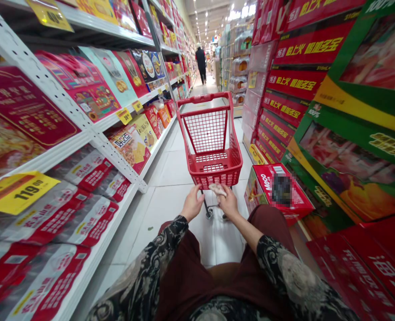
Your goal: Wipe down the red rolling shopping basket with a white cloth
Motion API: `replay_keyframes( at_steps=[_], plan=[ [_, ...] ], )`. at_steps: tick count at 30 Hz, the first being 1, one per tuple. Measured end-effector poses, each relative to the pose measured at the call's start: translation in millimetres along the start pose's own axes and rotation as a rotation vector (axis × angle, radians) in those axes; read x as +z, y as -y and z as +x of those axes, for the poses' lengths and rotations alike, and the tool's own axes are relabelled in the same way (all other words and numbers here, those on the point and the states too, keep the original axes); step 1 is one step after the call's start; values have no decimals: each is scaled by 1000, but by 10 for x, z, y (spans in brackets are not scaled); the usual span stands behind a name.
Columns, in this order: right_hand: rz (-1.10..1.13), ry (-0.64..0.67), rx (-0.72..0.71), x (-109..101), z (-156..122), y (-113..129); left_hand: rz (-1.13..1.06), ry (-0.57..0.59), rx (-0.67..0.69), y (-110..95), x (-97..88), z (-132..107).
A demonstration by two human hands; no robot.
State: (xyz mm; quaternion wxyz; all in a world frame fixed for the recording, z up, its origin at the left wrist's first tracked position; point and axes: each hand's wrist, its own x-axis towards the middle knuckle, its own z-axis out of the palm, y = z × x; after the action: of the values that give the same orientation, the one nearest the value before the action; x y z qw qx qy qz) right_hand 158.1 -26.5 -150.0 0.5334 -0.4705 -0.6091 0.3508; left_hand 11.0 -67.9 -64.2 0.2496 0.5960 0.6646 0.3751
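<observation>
A small red shopping cart (214, 168) with a mesh basket stands on the floor in front of me. My right hand (229, 204) is closed on a crumpled whitish cloth (218, 189), just under the basket's near end. To its left, my left hand (192, 204) is near the lower corner of the basket with thumb and fingers apart and nothing visible in it. Whether its fingertips touch the cart I cannot tell. Between the two hands a cart leg with a caster (209, 214) reaches the floor.
White shelving (108, 151) with boxed goods and wrapped bottle packs lines the left. On the right are stacked red drink cartons (280, 127) and green fruit boxes (347, 147). A red box (267, 178) lies by my right knee. Far down the aisle is a person (201, 62) in dark clothes.
</observation>
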Motion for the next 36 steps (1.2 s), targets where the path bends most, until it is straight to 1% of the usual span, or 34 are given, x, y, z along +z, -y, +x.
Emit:
replay_keyframes(
  at_steps=[1,2,3,4,5,6,7,9,10,11,12,14,15,16,17,18,19,20,21,23,24,25,26,28,30,32,34,36],
  plan=[
    [154,-71,140,25,-9,72,-146,28,-84,-23,109,-44],
    [311,-101,248,55,-17,144,-306,39,-171,-62,212,-69],
    [460,-96,321,84,-27,211,-458,41,-248,-114,301,-78],
    [572,-69,356,106,-39,272,-585,36,-305,-171,370,-72],
    [611,-40,352,117,-53,326,-676,28,-338,-225,417,-55],
    [582,-20,322,112,-67,374,-728,25,-355,-272,440,-31],
    [513,-14,287,91,-82,416,-743,19,-361,-307,441,-6],
    [296,-51,181,11,-112,492,-717,-11,-362,-342,395,40],
    [184,-61,101,-35,-128,526,-707,-22,-365,-348,359,57],
    [86,-41,-2,-78,-145,557,-698,-20,-368,-352,320,68],
    [-7,10,-126,-111,-162,584,-690,-1,-373,-360,283,73],
    [-185,152,-372,-147,-184,618,-671,80,-385,-398,218,75],
    [-234,207,-451,-156,-182,623,-657,125,-389,-430,188,76],
    [-267,227,-501,-166,-167,621,-642,163,-393,-468,156,81],
    [-288,213,-530,-182,-136,612,-634,193,-397,-511,121,90],
    [-302,169,-543,-206,-87,597,-619,213,-387,-553,80,106],
    [-314,102,-547,-238,-22,579,-582,212,-350,-589,33,126],
    [-332,25,-543,-275,55,556,-504,182,-280,-615,-18,150],
    [-359,-56,-532,-311,138,529,-377,126,-186,-628,-70,175],
    [-437,-181,-489,-356,286,456,9,-3,14,-607,-162,214],
    [-480,-204,-462,-354,336,408,225,-37,84,-575,-196,224],
    [-522,-198,-435,-334,363,350,416,-34,120,-534,-219,226],
    [-560,-172,-406,-298,363,283,574,1,134,-487,-231,222],
    [-625,-89,-349,-199,294,121,777,87,141,-400,-233,204],
    [-673,-4,-309,-103,167,-52,868,131,151,-342,-225,191],
    [-699,52,-300,-53,39,-192,896,150,158,-319,-227,198],
    [-689,52,-330,-64,-39,-244,891,165,163,-313,-240,225],
    [-647,-5,-389,-125,-38,-170,872,173,175,-302,-262,260]
  ],
)
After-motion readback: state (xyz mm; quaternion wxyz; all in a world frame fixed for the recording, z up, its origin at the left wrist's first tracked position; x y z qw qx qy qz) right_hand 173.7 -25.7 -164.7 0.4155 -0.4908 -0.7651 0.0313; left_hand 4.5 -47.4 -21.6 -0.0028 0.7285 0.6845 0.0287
